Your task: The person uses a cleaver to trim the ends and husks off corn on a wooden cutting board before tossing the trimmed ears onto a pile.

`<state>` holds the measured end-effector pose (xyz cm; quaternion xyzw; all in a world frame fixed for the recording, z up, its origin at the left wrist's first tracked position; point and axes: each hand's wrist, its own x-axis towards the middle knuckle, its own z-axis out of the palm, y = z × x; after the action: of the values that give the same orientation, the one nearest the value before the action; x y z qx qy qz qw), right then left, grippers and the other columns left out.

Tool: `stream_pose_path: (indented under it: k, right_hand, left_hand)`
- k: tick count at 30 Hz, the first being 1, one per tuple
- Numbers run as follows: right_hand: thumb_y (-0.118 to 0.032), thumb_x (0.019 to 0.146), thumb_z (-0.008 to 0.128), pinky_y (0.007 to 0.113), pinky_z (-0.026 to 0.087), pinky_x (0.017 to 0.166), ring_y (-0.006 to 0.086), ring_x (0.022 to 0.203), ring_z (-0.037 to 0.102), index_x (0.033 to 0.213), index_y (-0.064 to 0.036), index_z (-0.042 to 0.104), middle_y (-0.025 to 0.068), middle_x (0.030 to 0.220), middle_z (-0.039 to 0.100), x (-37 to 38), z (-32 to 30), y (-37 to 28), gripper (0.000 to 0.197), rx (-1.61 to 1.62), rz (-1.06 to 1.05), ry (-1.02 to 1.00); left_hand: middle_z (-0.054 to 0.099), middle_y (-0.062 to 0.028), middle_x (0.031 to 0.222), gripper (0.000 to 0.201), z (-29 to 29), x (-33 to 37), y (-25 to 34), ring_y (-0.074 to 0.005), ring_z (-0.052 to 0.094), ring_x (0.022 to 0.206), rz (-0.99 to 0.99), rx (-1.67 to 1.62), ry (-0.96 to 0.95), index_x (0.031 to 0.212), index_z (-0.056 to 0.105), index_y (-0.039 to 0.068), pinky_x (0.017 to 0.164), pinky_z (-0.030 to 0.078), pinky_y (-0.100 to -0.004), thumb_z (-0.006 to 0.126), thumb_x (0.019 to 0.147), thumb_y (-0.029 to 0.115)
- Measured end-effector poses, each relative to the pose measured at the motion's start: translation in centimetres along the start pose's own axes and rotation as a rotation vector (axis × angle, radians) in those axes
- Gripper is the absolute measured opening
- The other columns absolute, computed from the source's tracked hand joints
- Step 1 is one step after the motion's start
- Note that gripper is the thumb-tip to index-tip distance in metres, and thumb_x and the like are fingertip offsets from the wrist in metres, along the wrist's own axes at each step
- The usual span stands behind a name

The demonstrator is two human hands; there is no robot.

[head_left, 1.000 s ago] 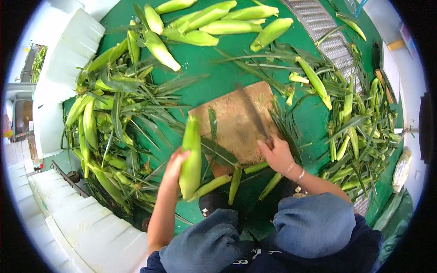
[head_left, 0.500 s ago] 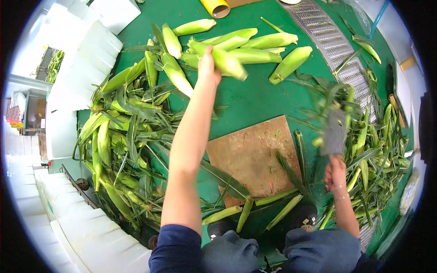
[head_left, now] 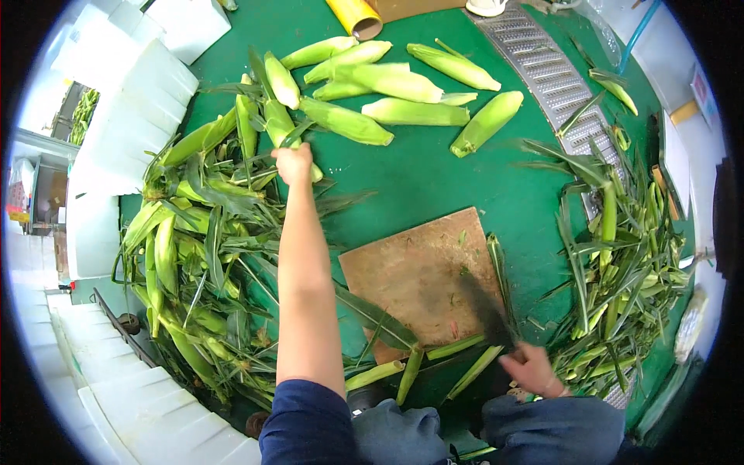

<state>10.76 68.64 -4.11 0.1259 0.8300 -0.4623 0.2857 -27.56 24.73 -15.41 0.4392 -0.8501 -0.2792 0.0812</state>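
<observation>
My left hand (head_left: 293,163) is closed around a green ear of corn (head_left: 277,122) in its husk, at the right side of the leafy corn heap (head_left: 174,240). The ear shows above and just right of my fingers. My right hand (head_left: 533,370) grips the handle of a dark, broad-bladed knife (head_left: 484,310). Its blade is tilted over the lower right of a worn wooden board (head_left: 418,267), a little blurred. Beyond the board lies a group of trimmed ears in husks (head_left: 415,112), several of them touching.
Cut leaves and stalks (head_left: 620,287) are piled at the right, partly over a metal drain grate (head_left: 535,62). Cut stalk ends (head_left: 473,372) lie by my feet. White foam boxes (head_left: 132,124) line the left. A yellow roll (head_left: 355,17) rests at the far edge of the green floor (head_left: 372,182).
My left hand has let go of one ear among the trimmed ones and moved left and nearer, onto another. My right hand has brought the knife leftward from the leaf pile over the board.
</observation>
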Motion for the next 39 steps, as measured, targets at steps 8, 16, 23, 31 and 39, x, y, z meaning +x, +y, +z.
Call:
stream_pose_path:
  k: [8,16,23,31,39]
  right_hand:
    - [-0.013,0.081,0.063,0.034,0.032,0.046,0.0134,0.050,0.034,0.064,-0.0009,0.042,0.0070,0.052,0.039,0.7,-2.8,8.6,0.030,0.017,0.032,0.600]
    - [-0.023,0.083,0.064,0.039,0.045,0.045,0.0337,0.051,0.057,0.081,-0.0038,0.048,0.0147,0.063,0.058,-0.4,0.4,0.7,0.025,-0.341,-0.284,0.192]
    - [-0.034,0.082,0.063,0.039,0.049,0.046,0.0308,0.054,0.061,0.089,-0.0047,0.048,0.0124,0.062,0.060,4.6,6.4,-3.0,0.034,-0.747,-0.642,0.069]
    - [-0.033,0.088,0.057,0.047,0.048,0.060,0.0392,0.063,0.059,0.082,-0.0002,0.051,0.0178,0.065,0.060,8.2,1.5,-0.9,0.034,-0.405,-0.237,0.234]
    - [-0.021,0.085,0.064,0.037,0.043,0.044,0.0307,0.047,0.058,0.077,0.0005,0.049,0.0155,0.056,0.055,4.5,3.5,-10.3,0.028,0.032,-0.490,0.220]
  left_hand:
    - [0.053,-0.0085,0.066,0.029,-12.4,-16.3,-10.6,-0.0182,0.053,0.048,-0.042,-0.925,-0.834,0.097,0.048,-0.001,0.041,0.043,-0.0286,0.060,0.072,0.010]
    - [0.058,-0.0094,0.088,0.044,-14.7,-29.7,-18.4,-0.0193,0.057,0.078,-0.016,-0.558,-1.077,0.113,0.045,-0.002,0.069,0.048,-0.0293,0.064,0.073,0.000]
    - [0.062,-0.0199,0.103,0.057,-16.5,-32.4,-17.4,-0.0307,0.060,0.098,0.326,-0.271,-0.989,0.122,0.041,0.000,0.083,0.046,-0.0369,0.066,0.071,0.005]
    - [0.049,-0.0237,0.113,0.067,-16.3,-30.7,-17.8,-0.0387,0.049,0.107,0.781,0.146,-0.567,0.125,0.040,-0.002,0.087,0.042,-0.0435,0.072,0.069,0.015]
    - [0.052,-0.0132,0.096,0.070,-8.7,-29.9,-11.1,-0.0303,0.051,0.092,1.145,0.522,-0.410,0.119,0.047,0.001,0.079,0.046,-0.0399,0.075,0.065,0.034]
